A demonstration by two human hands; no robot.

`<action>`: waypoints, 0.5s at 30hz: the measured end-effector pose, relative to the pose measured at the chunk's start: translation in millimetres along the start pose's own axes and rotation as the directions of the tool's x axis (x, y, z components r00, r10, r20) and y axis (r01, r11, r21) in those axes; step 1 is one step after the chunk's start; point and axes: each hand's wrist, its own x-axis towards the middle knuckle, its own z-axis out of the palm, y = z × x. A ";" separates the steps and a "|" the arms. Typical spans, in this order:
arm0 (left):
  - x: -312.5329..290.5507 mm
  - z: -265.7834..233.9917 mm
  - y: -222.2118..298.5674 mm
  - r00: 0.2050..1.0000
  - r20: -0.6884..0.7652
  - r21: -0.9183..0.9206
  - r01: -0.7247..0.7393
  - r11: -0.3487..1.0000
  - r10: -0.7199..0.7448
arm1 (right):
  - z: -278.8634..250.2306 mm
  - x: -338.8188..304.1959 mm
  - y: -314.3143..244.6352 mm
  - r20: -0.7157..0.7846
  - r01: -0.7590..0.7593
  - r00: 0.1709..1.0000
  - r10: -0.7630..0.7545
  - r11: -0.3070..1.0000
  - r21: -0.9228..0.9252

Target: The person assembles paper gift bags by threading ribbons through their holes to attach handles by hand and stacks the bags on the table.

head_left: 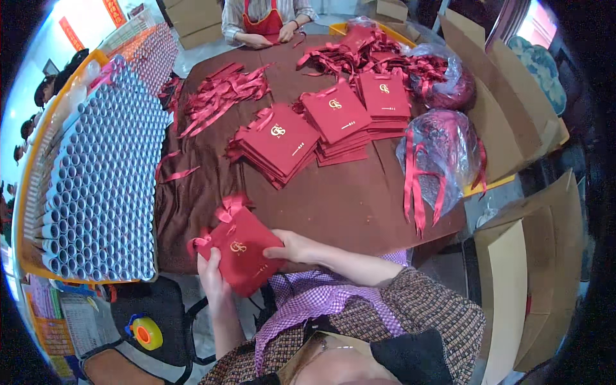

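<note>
Between my two hands, over the near edge of the table, is a red gift bag [247,260] with a gold emblem and pink-red ribbon at its far-left corners. My left hand [213,273] grips its left side, and my right hand [292,247] pinches its right edge with the thumb on top. I cannot tell whether it is one bag or several together. Beyond lie three piles of similar red bags: a left pile [279,141], a middle pile [335,115] and a right pile [384,99].
Loose red ribbons [224,93] lie on the brown-covered table [340,205]. Clear plastic bags [439,154] with red ribbons sit at its right, beside open cardboard boxes [532,256]. A crate of pale tubes [106,186] stands left, above a tape roll [147,332]. A person [266,29] works opposite.
</note>
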 end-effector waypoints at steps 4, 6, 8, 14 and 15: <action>2.8 -1.5 -14.1 0.998 0.018 -0.011 0.068 0.998 -0.068 | -2.7 -13.6 -32.8 0.059 -0.226 0.974 0.221 0.967 0.117; -2.3 -4.0 -17.5 0.991 0.044 -0.051 0.126 0.991 -0.124 | -8.5 -11.8 -24.6 0.049 -0.159 0.987 0.153 0.976 0.152; -8.9 -8.7 -18.8 0.972 0.099 -0.243 0.231 0.942 -0.213 | -11.6 -14.0 -30.0 0.031 -0.196 0.981 0.194 0.964 0.181; -18.7 -9.1 -12.8 0.935 0.173 -0.058 0.322 0.945 -0.308 | -10.4 -11.9 -5.5 0.085 -0.194 0.980 0.178 0.947 0.257; -18.8 -5.8 -11.9 0.941 0.159 -0.069 0.313 0.947 -0.299 | -7.1 -12.1 -3.5 0.068 -0.188 0.982 0.177 0.952 0.242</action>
